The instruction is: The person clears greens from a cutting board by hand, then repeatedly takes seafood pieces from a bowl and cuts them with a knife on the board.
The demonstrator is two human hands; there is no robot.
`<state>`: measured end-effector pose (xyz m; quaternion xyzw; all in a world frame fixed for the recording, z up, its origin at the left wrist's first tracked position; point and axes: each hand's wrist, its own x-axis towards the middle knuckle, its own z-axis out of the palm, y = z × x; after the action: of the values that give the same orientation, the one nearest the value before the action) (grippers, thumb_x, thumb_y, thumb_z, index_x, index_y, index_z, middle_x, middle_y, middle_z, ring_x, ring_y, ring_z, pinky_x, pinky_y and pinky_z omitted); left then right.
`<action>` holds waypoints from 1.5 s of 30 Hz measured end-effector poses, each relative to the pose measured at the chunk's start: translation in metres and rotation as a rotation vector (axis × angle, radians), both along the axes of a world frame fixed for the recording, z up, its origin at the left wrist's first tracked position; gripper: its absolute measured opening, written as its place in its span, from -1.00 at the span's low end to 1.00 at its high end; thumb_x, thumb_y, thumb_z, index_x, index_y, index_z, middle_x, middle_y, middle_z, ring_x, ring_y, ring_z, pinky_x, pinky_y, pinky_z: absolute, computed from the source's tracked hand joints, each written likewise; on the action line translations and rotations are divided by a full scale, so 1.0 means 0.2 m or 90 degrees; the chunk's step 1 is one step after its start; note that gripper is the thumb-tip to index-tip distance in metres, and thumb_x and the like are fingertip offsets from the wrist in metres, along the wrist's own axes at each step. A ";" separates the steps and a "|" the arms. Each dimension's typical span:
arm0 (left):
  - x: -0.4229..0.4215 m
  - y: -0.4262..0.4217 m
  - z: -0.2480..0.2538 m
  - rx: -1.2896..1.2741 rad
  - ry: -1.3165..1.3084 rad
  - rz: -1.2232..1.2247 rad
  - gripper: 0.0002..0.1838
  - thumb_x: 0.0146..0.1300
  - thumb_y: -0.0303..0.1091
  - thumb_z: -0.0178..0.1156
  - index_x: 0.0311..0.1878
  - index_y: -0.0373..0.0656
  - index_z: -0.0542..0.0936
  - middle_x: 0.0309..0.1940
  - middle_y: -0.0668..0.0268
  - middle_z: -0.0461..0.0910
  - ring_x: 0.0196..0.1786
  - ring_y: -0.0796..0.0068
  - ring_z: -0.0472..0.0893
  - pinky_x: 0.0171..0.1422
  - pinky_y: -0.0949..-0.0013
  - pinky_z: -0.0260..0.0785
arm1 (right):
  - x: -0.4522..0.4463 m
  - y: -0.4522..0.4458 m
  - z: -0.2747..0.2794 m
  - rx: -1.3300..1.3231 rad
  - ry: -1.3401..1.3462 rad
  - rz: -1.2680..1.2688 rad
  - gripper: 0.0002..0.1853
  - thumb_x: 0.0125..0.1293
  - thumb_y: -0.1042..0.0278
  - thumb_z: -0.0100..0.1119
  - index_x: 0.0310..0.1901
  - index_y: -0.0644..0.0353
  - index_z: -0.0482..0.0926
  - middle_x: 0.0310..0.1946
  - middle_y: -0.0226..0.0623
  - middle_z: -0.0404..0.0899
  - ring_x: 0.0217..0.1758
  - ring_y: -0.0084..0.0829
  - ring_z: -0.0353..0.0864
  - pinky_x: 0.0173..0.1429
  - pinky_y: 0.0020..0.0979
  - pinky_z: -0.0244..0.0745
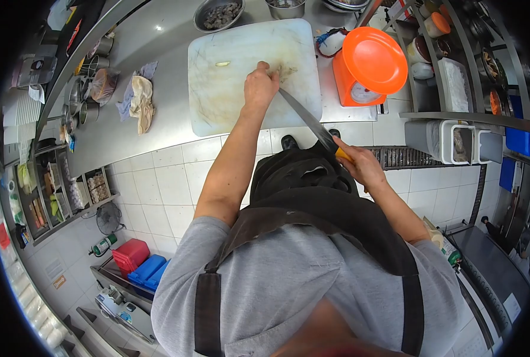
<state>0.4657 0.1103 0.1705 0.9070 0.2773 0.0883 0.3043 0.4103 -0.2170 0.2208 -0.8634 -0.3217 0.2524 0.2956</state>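
A long knife with an orange-yellow handle (343, 155) is in my right hand (365, 165), fingers wrapped round the handle. Its blade (305, 115) slants up and left over the near edge of the white cutting board (217, 101), with the tip by my left hand (261, 87). That hand is over the board, its fingers bent and close together; whatever they may hold is too small to make out. A small pale yellow piece (222, 63) lies on the board to the left, and a brownish smear (287, 71) shows just right of my left hand.
An orange scale (360, 71) stands right of the board. Behind it is a metal bowl of dark pieces (219, 15). Crumpled cloths (140, 101) lie on the steel table (164, 77) at left. Shelves (473, 116) rise at right.
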 end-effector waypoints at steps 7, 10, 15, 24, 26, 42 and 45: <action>-0.03 0.13 -0.13 0.043 0.051 -0.008 -0.75 0.18 -0.30 0.24 -0.11 -0.20 0.63 -0.31 0.05 0.72 -0.17 0.06 0.71 0.00 0.10 0.55 | 0.01 0.00 -0.02 0.061 0.000 -0.060 -0.35 0.27 0.41 0.28 0.40 -0.14 0.34 -0.18 -0.04 0.64 -0.15 0.07 0.61 -0.09 -0.06 0.49; -0.07 0.14 -0.11 0.039 0.031 -0.002 -0.77 0.19 -0.34 0.22 -0.12 -0.22 0.62 -0.30 0.03 0.71 -0.17 0.04 0.70 -0.01 0.10 0.55 | 0.03 0.01 0.00 0.049 0.001 -0.072 -0.36 0.27 0.40 0.28 0.39 -0.12 0.35 -0.14 -0.03 0.64 -0.12 0.07 0.60 -0.06 -0.08 0.49; -0.09 0.09 -0.12 -0.016 -0.016 -0.037 -0.74 0.15 -0.33 0.27 -0.10 -0.22 0.65 -0.32 0.10 0.73 -0.22 0.13 0.72 -0.05 0.18 0.57 | 0.05 0.08 0.04 0.023 0.053 -0.052 -0.36 0.29 0.35 0.30 0.40 -0.15 0.36 -0.08 0.02 0.66 -0.09 0.06 0.65 -0.01 -0.15 0.52; -0.09 0.06 -0.11 -0.014 0.016 0.017 -0.67 0.18 -0.29 0.28 -0.01 -0.21 0.62 -0.34 0.12 0.73 -0.26 0.18 0.71 -0.05 0.22 0.55 | 0.13 0.09 0.04 0.006 0.051 -0.068 -0.38 0.33 0.31 0.24 0.41 -0.16 0.33 -0.07 0.00 0.65 -0.07 0.06 0.62 0.00 -0.10 0.51; -0.09 0.05 -0.06 -0.102 0.006 0.037 -0.69 0.20 -0.33 0.23 -0.01 -0.24 0.62 -0.34 0.02 0.71 -0.23 0.07 0.71 -0.01 0.15 0.56 | 0.13 0.09 0.04 0.005 0.052 -0.063 -0.40 0.34 0.30 0.21 0.41 -0.13 0.33 -0.04 -0.01 0.64 -0.03 0.05 0.60 0.02 -0.07 0.49; -0.06 0.08 -0.12 0.034 0.019 -0.114 -0.70 0.17 -0.40 0.18 -0.03 -0.23 0.66 -0.32 0.01 0.70 -0.20 -0.02 0.69 -0.02 0.08 0.55 | 0.05 0.08 0.05 0.022 0.065 -0.038 -0.37 0.30 0.32 0.26 0.40 -0.13 0.33 -0.09 -0.06 0.64 -0.07 0.06 0.60 -0.01 -0.08 0.49; -0.06 0.07 -0.14 0.049 -0.008 -0.082 -0.67 0.15 -0.43 0.17 -0.01 -0.22 0.68 -0.36 0.04 0.71 -0.26 0.09 0.71 -0.07 0.17 0.58 | 0.04 0.09 0.05 0.017 0.081 -0.044 -0.38 0.29 0.34 0.27 0.39 -0.11 0.34 -0.08 -0.05 0.64 -0.06 0.06 0.60 -0.02 -0.08 0.49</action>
<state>0.4539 0.1244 0.1425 0.9334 0.2132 0.0852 0.2759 0.4186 -0.1994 0.2316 -0.8522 -0.2756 0.2919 0.3356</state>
